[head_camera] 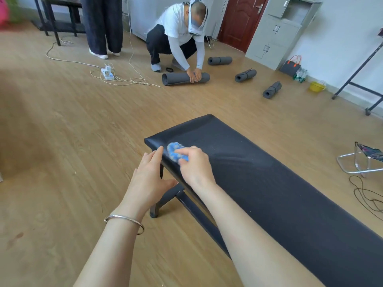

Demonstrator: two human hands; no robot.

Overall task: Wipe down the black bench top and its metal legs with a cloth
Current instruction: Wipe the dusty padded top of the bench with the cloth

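The black padded bench top (259,175) runs from the centre to the lower right. A small blue cloth (175,151) lies bunched on its near-left corner, and my right hand (194,164) is shut on it, pressing it to the surface. My left hand (149,177) rests flat against the bench's left edge with fingers spread and holds nothing. Under that edge a dark metal leg (155,208) and a crossbar (199,212) show; the other legs are hidden.
A crouching person (178,36) rolls a grey mat (185,78) on the wood floor; three more rolled mats (245,75) lie nearby. A power strip with cables (107,74) is at left, a folding stool (360,160) and cord at right.
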